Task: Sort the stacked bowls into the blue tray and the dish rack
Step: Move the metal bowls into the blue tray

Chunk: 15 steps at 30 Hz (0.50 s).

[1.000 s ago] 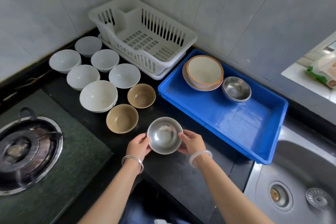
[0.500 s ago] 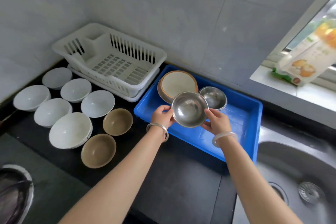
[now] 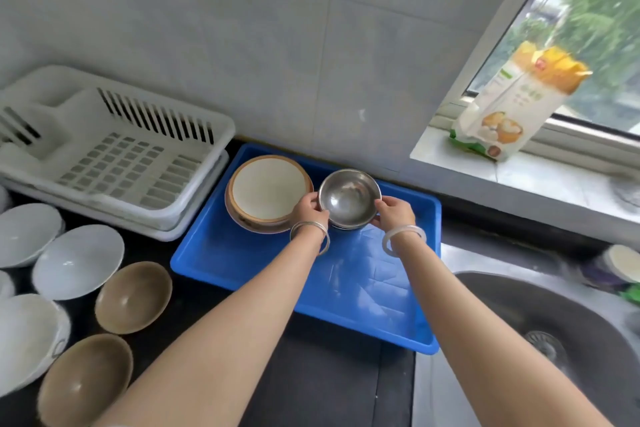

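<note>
- Both hands hold one steel bowl (image 3: 349,198) by its rim at the far end of the blue tray (image 3: 242,253), mouth up.
- The left hand (image 3: 309,210) pinches the bowl's left edge; its grip is clamped on the rim, fingers curled over the lip.
- The right hand (image 3: 394,212) does the same on the right edge, grip closed on the rim.
- Under the held bowl the edge of another steel bowl shows; whether the two touch cannot be told.
- Just left of the steel bowl, inside the tray, sits a cream bowl (image 3: 268,192) with a brown rim, nested on a wider dish.
- A metal bangle (image 3: 310,230) circles the left wrist, a pale bangle (image 3: 403,237) the right.
- The white dish rack (image 3: 114,152) stands on the counter (image 3: 329,385) to the left of the tray, touching it, with no bowls in it.
- Two brown bowls (image 3: 133,296) and several white bowls (image 3: 78,262) stand on the counter in front of the rack, all mouth up.
- A sink (image 3: 554,340) lies right of the tray.
- A food packet (image 3: 516,100) leans on the window sill.
</note>
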Available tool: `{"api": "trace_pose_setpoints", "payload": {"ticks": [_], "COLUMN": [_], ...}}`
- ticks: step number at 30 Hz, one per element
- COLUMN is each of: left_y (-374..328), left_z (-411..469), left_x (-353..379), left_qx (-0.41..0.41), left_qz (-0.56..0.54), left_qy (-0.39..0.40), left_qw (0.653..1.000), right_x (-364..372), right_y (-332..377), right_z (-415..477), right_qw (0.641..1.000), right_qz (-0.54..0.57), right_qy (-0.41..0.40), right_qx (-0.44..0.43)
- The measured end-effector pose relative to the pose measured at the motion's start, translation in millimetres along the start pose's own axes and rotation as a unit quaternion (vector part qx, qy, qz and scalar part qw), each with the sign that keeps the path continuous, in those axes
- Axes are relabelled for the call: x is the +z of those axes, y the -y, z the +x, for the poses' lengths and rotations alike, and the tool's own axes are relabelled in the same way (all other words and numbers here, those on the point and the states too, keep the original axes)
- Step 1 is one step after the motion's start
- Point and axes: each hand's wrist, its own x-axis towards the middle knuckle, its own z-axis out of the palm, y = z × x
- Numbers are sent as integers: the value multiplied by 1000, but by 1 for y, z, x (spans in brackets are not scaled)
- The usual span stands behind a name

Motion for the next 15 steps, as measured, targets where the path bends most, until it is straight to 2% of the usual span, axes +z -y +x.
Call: {"api": "trace_pose_setpoints", "payload": {"ticks": [6,12,15], "left_y": [5,16,20], "left_z": [9,10,9], "left_x": [8,12,13], "left_qx": [35,66,68], "left_qz": [126,157,151], "left_qy": [-20,-31,-26], "left_qw": [991,985,986], "right_x": [5,11,14], "right_y": [0,-11,-16], "right_z": [4,7,7], "right_qw": [995,984,985], "right_qz": [-91,-166,-161], "right_qy": [-32,-42,-47], "right_qx": [-22,-41,-50]}}
